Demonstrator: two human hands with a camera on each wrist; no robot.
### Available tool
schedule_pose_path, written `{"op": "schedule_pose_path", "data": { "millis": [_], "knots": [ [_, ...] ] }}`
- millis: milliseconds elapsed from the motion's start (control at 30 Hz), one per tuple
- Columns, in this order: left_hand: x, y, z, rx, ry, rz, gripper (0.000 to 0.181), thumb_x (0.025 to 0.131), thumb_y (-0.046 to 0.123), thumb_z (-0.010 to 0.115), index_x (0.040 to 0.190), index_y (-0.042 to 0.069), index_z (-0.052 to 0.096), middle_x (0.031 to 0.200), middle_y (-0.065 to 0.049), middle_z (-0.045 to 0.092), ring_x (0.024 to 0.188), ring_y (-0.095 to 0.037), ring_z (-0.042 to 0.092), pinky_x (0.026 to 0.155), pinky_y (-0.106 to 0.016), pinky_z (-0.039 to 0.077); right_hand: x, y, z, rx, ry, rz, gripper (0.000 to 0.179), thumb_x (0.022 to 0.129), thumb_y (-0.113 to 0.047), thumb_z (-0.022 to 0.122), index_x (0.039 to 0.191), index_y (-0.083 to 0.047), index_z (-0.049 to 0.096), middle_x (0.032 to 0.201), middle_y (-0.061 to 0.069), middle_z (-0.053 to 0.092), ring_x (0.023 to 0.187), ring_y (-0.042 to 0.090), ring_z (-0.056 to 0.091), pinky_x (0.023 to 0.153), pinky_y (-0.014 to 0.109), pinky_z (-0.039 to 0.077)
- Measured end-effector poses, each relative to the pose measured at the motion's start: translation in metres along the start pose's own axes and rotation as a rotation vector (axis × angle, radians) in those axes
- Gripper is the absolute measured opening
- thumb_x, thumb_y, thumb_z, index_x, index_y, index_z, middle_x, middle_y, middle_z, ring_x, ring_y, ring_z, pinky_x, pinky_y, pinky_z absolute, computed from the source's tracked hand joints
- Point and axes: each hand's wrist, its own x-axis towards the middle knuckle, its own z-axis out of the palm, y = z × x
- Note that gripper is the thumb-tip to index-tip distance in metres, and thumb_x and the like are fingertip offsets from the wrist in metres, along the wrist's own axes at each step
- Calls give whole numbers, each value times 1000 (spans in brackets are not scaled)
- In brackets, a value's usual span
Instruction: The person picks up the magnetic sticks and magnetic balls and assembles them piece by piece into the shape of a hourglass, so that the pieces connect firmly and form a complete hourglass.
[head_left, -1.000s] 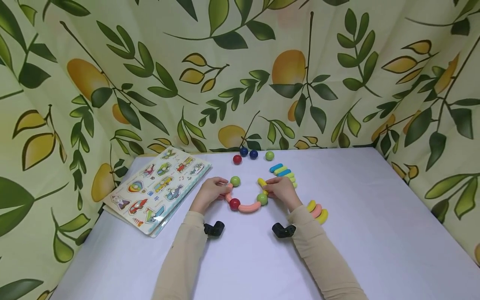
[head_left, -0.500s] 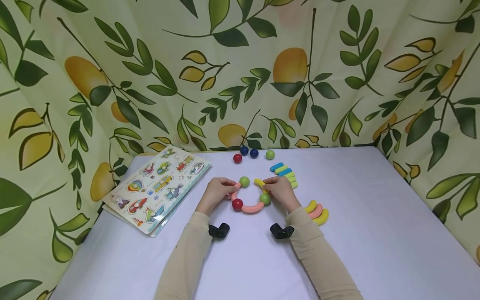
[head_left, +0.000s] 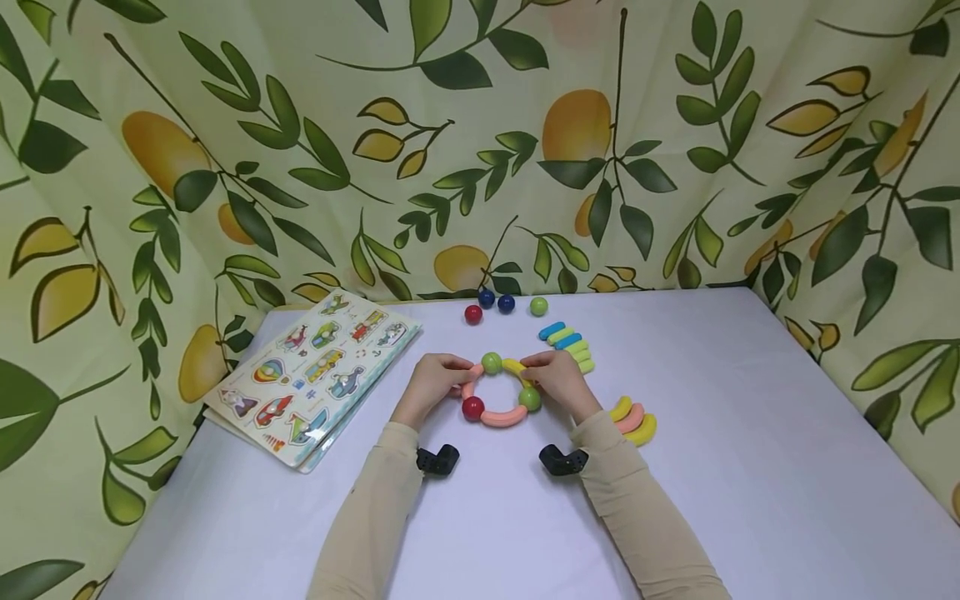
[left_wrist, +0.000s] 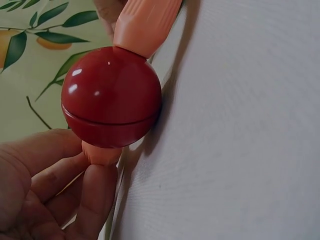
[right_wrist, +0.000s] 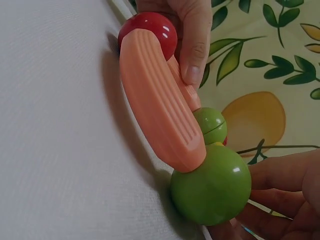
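A ring of balls and curved rods lies on the table between the hands. My left hand (head_left: 435, 385) pinches a pink curved rod (head_left: 468, 389) on its left side, between a red ball (left_wrist: 112, 95) and a far green ball (head_left: 491, 362). On the other side, my right hand (head_left: 561, 381) pinches a yellow curved rod (head_left: 515, 367) beside a near green ball (right_wrist: 212, 185). A second pink curved rod (right_wrist: 157, 100) joins the red ball and the near green ball at the front. The yellow rod's far end meets the far green ball; whether they are joined I cannot tell.
Loose red (head_left: 473, 314), blue (head_left: 506, 303) and green (head_left: 538, 307) balls lie at the back. Several short blue and green rods (head_left: 567, 342) sit beyond the right hand. Curved yellow and pink rods (head_left: 632, 418) lie right of it. Picture boards (head_left: 315, 375) are stacked at left.
My left hand has moved right with the pink rod and far green ball. The yellow rod's far end has swung left to that ball, so the gap in the ring has closed.
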Motion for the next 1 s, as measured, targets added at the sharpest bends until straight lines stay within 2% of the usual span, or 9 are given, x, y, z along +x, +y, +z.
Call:
{"op": "schedule_pose_path", "data": {
  "millis": [167, 267, 333, 467, 567, 667, 800, 867, 1000],
  "knots": [
    [0, 0, 1, 1, -7, 3, 23, 88, 18, 75, 108, 8, 76, 111, -9, 71, 78, -11, 60, 67, -20, 54, 0, 0, 0, -6, -7, 3, 28, 94, -16, 66, 120, -6, 70, 122, 14, 67, 90, 19, 58, 71, 20, 51],
    [0, 1, -2, 2, -33, -18, 25, 88, 20, 74, 110, 8, 74, 112, -8, 70, 82, -12, 61, 72, -20, 55, 0, 1, -4, -17, -10, 13, 29, 93, -16, 66, 120, -6, 70, 119, 13, 68, 87, 18, 58, 71, 21, 50],
    [-2, 2, -5, 18, -50, -44, 25, 89, 21, 74, 109, 7, 74, 107, -8, 71, 81, -12, 62, 73, -20, 55, 0, 2, -7, -33, -20, 19, 29, 93, -18, 67, 119, -5, 70, 115, 13, 68, 85, 17, 58, 70, 21, 50],
    [-6, 4, -11, 44, -116, -110, 23, 88, 22, 75, 104, 6, 72, 92, -6, 72, 74, -12, 64, 68, -20, 56, -1, 4, -14, -61, -53, 27, 31, 92, -19, 69, 119, -4, 70, 111, 13, 69, 82, 16, 59, 68, 20, 51],
    [-7, 5, -12, 36, -166, -122, 23, 87, 21, 76, 104, 6, 71, 92, -6, 72, 74, -13, 64, 68, -21, 56, -1, 5, -17, -68, -67, 34, 32, 91, -18, 70, 120, -4, 70, 114, 13, 69, 83, 15, 60, 68, 20, 52],
    [-5, 3, -9, 0, -148, -89, 24, 88, 18, 75, 107, 5, 70, 97, -5, 71, 78, -12, 63, 71, -21, 56, -1, 5, -19, -56, -59, 44, 33, 91, -18, 71, 120, -3, 70, 114, 14, 69, 82, 14, 61, 68, 19, 52],
    [0, -2, -7, -105, -88, -51, 26, 89, 12, 72, 112, 1, 70, 101, -9, 70, 83, -10, 65, 78, -24, 59, 0, 4, -19, -25, -34, 60, 32, 91, -17, 70, 120, -3, 69, 112, 13, 69, 81, 14, 60, 69, 19, 52],
    [2, -4, -7, -150, -75, -44, 27, 90, 11, 71, 115, 0, 69, 105, -12, 70, 86, -10, 66, 82, -26, 59, 1, 4, -18, -5, -25, 69, 32, 91, -16, 70, 120, -3, 69, 113, 13, 68, 82, 14, 60, 69, 19, 53],
    [4, -7, -7, -177, -76, -58, 29, 91, 11, 71, 118, 3, 69, 117, -12, 68, 89, -10, 66, 86, -26, 59, 2, 5, -17, 29, -25, 73, 31, 91, -15, 70, 119, -2, 68, 116, 14, 67, 83, 14, 60, 71, 20, 55]
  ]
}}
